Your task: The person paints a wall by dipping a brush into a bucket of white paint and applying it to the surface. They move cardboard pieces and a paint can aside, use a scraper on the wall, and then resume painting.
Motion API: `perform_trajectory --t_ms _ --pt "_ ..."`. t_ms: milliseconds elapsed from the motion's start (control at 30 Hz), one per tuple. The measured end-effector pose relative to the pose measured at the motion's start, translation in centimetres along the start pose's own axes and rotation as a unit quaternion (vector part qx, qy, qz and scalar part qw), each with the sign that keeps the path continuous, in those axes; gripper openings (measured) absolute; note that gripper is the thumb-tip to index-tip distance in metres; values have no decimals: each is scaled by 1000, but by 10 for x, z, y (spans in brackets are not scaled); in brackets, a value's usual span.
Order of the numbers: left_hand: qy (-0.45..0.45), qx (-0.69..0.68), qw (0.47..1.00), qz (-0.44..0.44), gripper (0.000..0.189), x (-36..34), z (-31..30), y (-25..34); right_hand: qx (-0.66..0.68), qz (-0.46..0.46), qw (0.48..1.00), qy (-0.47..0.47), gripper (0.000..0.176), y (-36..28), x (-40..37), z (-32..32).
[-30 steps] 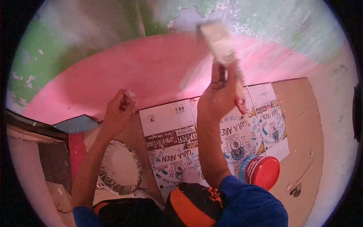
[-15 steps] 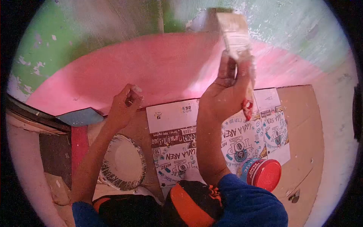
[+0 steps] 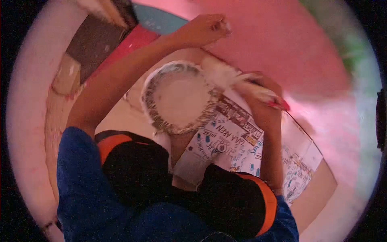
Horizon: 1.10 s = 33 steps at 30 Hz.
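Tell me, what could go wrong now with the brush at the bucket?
The brush in the right hand is at the rim of the paint bucket; white paint may drip onto the printed cardboard. The bucket stands close to the person's leg, so a shift could perhaps tip it.

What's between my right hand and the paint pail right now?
Only the brush. The right hand grips its handle, and its white bristles reach across to the rim of the pail. This shows in the head view.
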<state>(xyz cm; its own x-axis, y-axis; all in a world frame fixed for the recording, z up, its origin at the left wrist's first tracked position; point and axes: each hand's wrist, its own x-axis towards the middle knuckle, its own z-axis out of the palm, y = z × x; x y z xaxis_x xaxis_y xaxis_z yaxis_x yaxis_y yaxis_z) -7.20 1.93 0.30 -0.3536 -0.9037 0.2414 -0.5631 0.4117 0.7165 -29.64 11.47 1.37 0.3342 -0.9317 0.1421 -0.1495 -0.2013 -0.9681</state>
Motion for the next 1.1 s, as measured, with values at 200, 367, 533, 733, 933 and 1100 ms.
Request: perform_trajectory --t_ms 200,367,533,733,933,1100 --pt "31 83 994 -59 31 -31 -23 -33 -186 -96 891 -402 13 63 22 108" --pt "28 111 991 -69 39 -37 -21 -48 -294 -67 831 -469 13 99 37 123" --pt "31 45 997 -50 45 -23 -5 -71 -74 173 944 -272 12 27 38 46" --pt "72 -58 995 -44 26 13 17 -46 -136 -2 986 97 14 4 6 -85" --pt "46 -120 992 -4 24 34 48 -13 -523 -329 774 135 18 -26 24 -141" --pt "22 -96 995 1 22 35 56 8 -100 -4 963 250 19 31 17 -117"
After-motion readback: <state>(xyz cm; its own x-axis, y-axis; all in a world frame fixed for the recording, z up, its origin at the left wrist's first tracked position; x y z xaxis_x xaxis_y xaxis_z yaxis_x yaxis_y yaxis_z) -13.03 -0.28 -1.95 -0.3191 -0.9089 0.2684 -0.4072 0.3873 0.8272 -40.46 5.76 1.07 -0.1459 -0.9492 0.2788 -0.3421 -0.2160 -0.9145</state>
